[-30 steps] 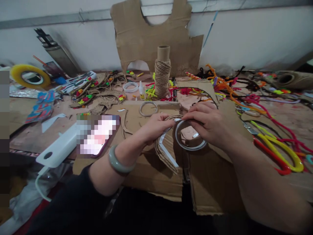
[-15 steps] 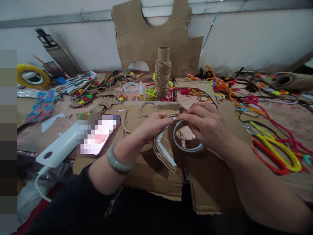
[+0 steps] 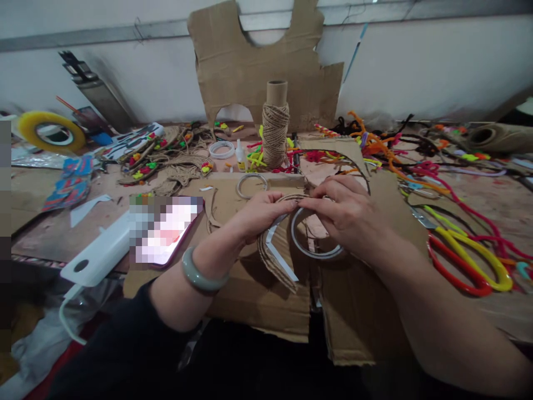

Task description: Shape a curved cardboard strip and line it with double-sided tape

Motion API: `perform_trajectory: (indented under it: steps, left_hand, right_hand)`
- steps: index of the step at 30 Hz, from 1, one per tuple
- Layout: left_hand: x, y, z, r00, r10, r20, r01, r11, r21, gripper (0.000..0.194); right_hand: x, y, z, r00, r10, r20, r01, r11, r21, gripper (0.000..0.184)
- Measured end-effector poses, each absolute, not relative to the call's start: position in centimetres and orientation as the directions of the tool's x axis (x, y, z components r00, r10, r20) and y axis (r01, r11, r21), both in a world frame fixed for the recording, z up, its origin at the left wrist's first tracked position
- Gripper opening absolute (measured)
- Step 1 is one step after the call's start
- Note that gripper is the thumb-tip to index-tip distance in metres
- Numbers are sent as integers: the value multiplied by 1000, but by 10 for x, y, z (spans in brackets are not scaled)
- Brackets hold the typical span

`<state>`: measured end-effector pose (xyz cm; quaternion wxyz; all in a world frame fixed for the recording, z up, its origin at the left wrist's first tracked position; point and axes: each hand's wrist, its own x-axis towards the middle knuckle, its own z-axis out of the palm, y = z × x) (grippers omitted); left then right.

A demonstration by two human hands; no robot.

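A curved strip covered in twine (image 3: 278,265) arcs between my hands, with white tape (image 3: 281,254) along its inner side. My left hand (image 3: 268,214) pinches its upper part, thumb on top. At the strip's upper right end, the fingers of my right hand (image 3: 343,205) are pressed together on it; their tips partly hide the contact. A roll of double-sided tape (image 3: 296,240) sits just under my right hand, touching or very close to its fingers. Both hands are above a sheet of cardboard (image 3: 250,300).
A twine spool (image 3: 275,133) stands behind the hands, near a small glue bottle (image 3: 240,155) and tape rings (image 3: 252,185). Scissors (image 3: 466,261) lie right, among coloured pipe cleaners (image 3: 441,183). Left are a phone (image 3: 170,230), a white device (image 3: 108,244) and yellow tape (image 3: 52,131).
My right hand has shifted slightly left along the strip's top, and its fingertips are closer to my left thumb. The tape roll has moved a little left with it.
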<state>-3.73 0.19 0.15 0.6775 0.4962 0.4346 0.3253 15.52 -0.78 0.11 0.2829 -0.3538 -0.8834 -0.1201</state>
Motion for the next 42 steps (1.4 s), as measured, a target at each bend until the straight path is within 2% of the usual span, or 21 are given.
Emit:
perform_trajectory:
  steps: [6,9,12,14,21,30,42]
  left_hand:
    - [-35,2,2,311,917,-251,1,264,965,16]
    - [-34,3,2,290,928,-235,-36,255,966,18]
    - [-35,3,2,296,925,-237,-48,263,964,18]
    - [-36,3,2,322,915,-243,-29,266,964,17]
    - [-35,1,4,415,869,-268,8,291,957,21]
    - [-32,1,1,350,914,-208,-94,255,962,11]
    - [-35,4,5,340,899,-278,-152,344,927,13]
  right_hand:
    - [157,-5,0,-521,586,621,717,695,-54,22]
    - [159,-1,-3,-443,633,635,721,673,-168,24]
    - [163,4,-5,-407,700,587,702,650,-289,27]
    - [165,5,-5,-414,725,550,691,644,-328,24]
    - [164,6,-4,-462,700,545,639,689,-343,24]
    - [165,7,-7,-443,675,590,625,704,-336,22]
    - [165,8,-6,-433,648,626,611,722,-325,24]
